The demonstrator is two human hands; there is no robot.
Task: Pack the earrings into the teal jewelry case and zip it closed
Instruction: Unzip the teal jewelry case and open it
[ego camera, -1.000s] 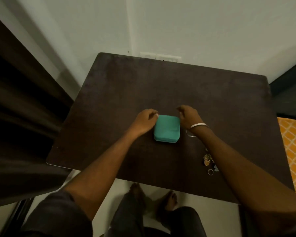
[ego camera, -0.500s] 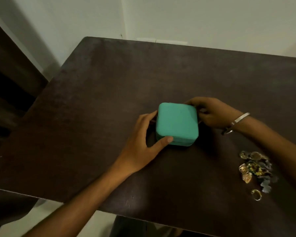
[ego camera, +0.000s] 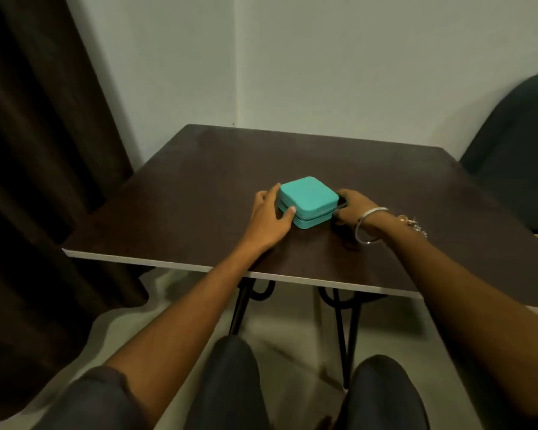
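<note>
The teal jewelry case (ego camera: 308, 197) lies closed on the dark table (ego camera: 199, 187), near its middle. My left hand (ego camera: 269, 217) holds the case's left side, thumb on the near edge and fingers along the far-left edge. At the case's right side my right hand (ego camera: 350, 209) has its fingers curled and pinches a small dark piece by the zipper seam, apparently the zipper pull. A silver bangle sits on that wrist. A few earrings (ego camera: 414, 224) peek out on the table behind my right forearm, which hides the others.
The table's white front edge (ego camera: 168, 264) runs just ahead of my knees, with black metal legs below. A dark curtain (ego camera: 44, 150) hangs at the left. A dark chair back (ego camera: 516, 144) stands past the table's right side.
My left hand went from touching the case's far-left corner to holding its left side. My right hand stayed at the right side. The view dropped lower and further back, hiding most earrings.
</note>
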